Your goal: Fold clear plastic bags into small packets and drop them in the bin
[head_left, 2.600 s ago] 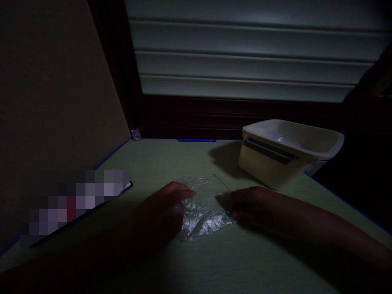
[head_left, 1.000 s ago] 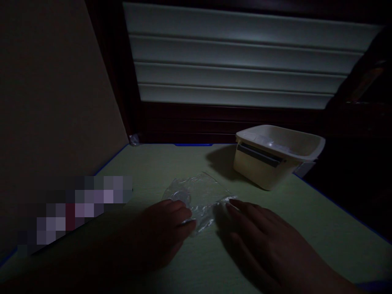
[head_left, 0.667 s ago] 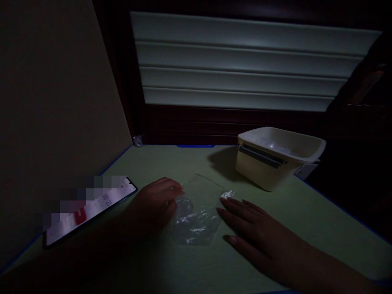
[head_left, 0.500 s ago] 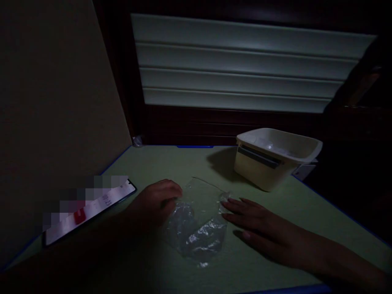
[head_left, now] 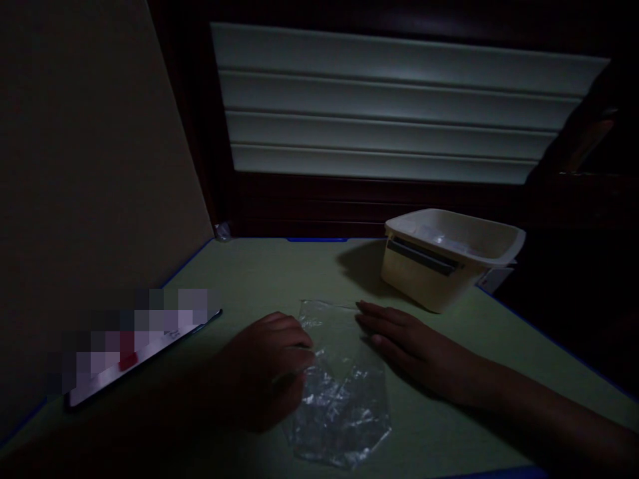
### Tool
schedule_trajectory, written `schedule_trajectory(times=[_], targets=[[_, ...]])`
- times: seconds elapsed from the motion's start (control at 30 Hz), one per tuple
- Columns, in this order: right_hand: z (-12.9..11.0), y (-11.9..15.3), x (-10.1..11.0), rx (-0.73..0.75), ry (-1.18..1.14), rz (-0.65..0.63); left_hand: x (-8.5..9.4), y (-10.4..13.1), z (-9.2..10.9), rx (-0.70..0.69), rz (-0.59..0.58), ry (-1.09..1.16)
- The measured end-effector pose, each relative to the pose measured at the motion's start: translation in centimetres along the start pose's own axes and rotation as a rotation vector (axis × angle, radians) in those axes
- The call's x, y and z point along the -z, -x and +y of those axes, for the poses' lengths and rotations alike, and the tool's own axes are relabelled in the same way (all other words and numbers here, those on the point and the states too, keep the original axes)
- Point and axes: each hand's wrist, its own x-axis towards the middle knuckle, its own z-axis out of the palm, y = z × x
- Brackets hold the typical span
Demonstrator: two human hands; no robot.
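A clear, crinkled plastic bag [head_left: 344,412] lies on the pale green tabletop [head_left: 259,273] in front of me, its upper part spread fairly flat and its lower part wrinkled. At the bag's left edge, my left hand [head_left: 272,372] has its fingers curled and closed on the film; its fingertips are partly in shadow. My right hand [head_left: 419,346] rests with fingers stretched out, their tips touching the upper right edge of the bag.
A cream plastic bin [head_left: 424,279] with a dark handle stands at the back right, holding clear plastic. To the left lies a phone [head_left: 150,352], partly blurred out. Beyond the table is a dark-framed slatted panel [head_left: 384,113]; a wall [head_left: 100,166] borders the left.
The bag has shifted toward me and straightened, its top edge now more level. My left hand has moved right and nearer; my right hand has moved slightly up along the bag's edge.
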Motion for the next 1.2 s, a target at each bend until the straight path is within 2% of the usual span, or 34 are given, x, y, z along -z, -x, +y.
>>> schedule_trajectory(times=[0.1, 0.2, 0.33, 0.5, 0.67, 0.73, 0.87, 1.0, 1.2], targets=[[0.6, -0.6, -0.3, 0.026, 0.021, 0.023, 0.0, 0.0, 0.1, -0.025, 0.03, 0.054], [1.2, -0.7, -0.5, 0.072, 0.014, 0.02, -0.1, 0.1, -0.9, -0.002, 0.114, 0.065], [1.9, -0.6, -0.6, 0.088, -0.02, -0.014, -0.1, 0.2, -2.1, 0.019, 0.036, 0.079], [1.9, -0.9, -0.3, 0.092, -0.034, -0.043, 0.1, 0.1, -1.8, 0.04, 0.011, 0.04], [2.2, -2.2, 0.3, 0.091, -0.113, -0.036, -0.4, 0.1, -2.1, 0.053, 0.121, 0.044], [2.8, -3.1, 0.4, 0.079, -0.163, 0.019, -0.7, 0.0, -2.5, 0.091, 0.201, 0.031], [4.3, -4.8, 0.3, -0.058, -0.255, 0.114, -1.2, -0.1, -3.3, 0.227, 0.297, -0.031], [4.7, -5.5, -0.5, -0.092, -0.277, 0.135, -1.7, 0.1, -4.1, 0.338, 0.269, -0.102], [3.8, -5.4, -1.6, -0.07, -0.271, 0.196, -2.2, 0.1, -4.8, 0.404, 0.214, -0.068]])
